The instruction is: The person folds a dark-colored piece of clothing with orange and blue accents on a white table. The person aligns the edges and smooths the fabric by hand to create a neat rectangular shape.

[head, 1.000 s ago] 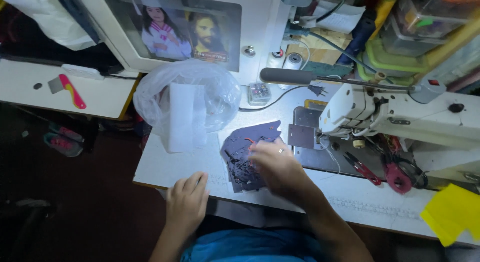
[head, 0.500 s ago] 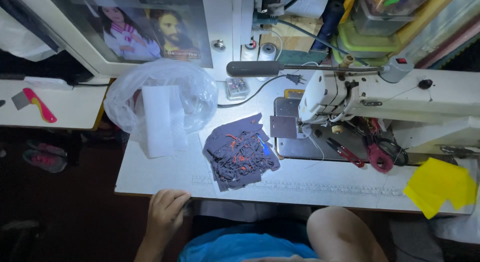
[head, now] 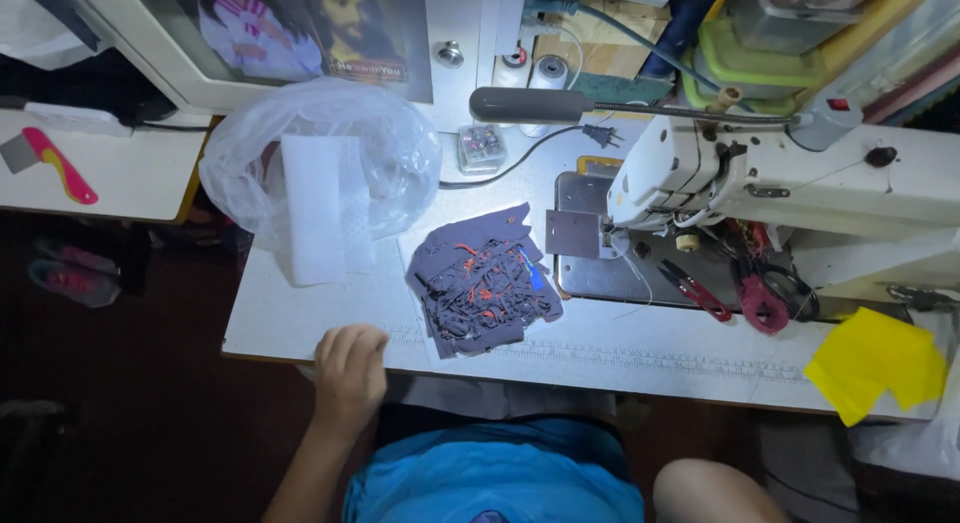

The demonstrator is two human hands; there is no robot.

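My left hand [head: 350, 371] rests palm down on the front edge of the white sewing table [head: 300, 318], holding nothing. To its right, a hand's width away, lies a small pile of dark navy fabric pieces [head: 482, 283] with red and blue stitching. My right hand is out of view; only a bare rounded bit of arm or knee [head: 712, 491] shows at the bottom edge. The white sewing machine [head: 800, 183] stands right of the pile, its needle plate [head: 590, 243] next to the fabric.
A clear plastic bag [head: 325, 158] holding a white strip lies at the table's back left. Red-handled scissors [head: 758, 298] and snips [head: 695, 291] lie under the machine arm. A yellow cloth [head: 875, 365] is at the right, a small clear box [head: 482, 146] behind, and a pink-handled tool [head: 62, 165] on the left shelf.
My right hand lifted off the fabric pile and drew back out of sight. My left hand slid back to the table's front edge. The pile stayed put.
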